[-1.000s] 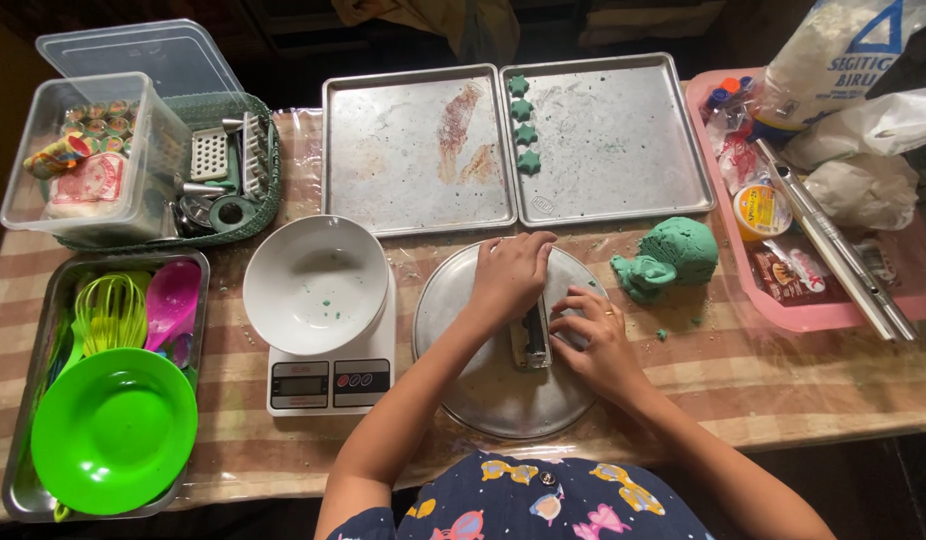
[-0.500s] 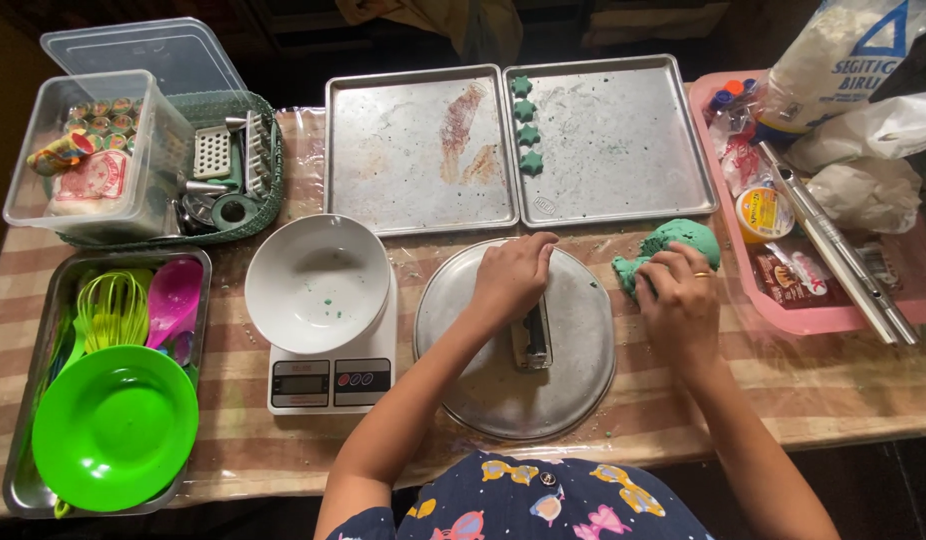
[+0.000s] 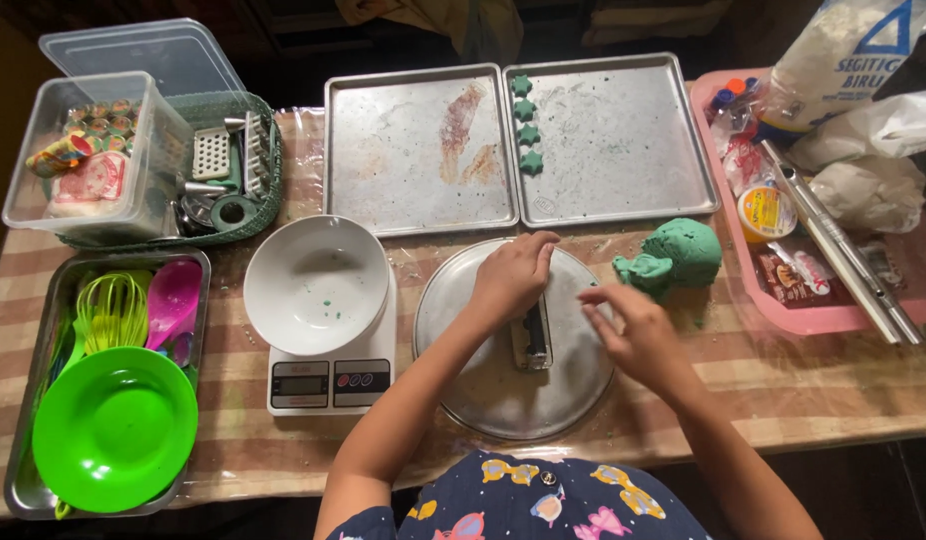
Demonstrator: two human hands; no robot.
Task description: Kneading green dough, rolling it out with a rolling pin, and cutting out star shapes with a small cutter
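Narrow dark dough mould [image 3: 534, 338] lying mid round metal tray [image 3: 483, 400] on desk, long axis pointing away from body. Left hand [image 3: 513, 275] pressed over its far end, fingers curled. Right hand [image 3: 633, 330] just beside, to the right, fingers loosely spread, empty. Green dough lump [image 3: 683, 255] beyond right hand.
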